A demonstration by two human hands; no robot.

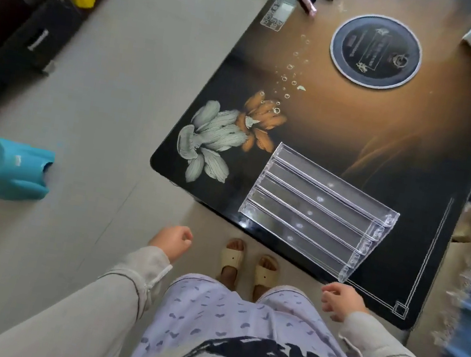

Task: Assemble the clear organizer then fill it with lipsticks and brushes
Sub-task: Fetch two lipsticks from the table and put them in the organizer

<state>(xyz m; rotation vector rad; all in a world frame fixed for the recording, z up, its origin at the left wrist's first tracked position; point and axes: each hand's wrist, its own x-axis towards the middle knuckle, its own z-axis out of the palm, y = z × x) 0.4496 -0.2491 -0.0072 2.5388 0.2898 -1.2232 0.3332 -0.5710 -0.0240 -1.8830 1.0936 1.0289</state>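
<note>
Currently: left hand [172,241] and right hand [341,301], fingers loosely curled, empty; clear tiered plastic organizer [318,213] near dark glossy table [344,127] edge.

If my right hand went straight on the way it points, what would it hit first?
Probably the nearest row of the clear organizer on the table, just ahead of the right hand; depth is hard to judge.
</note>
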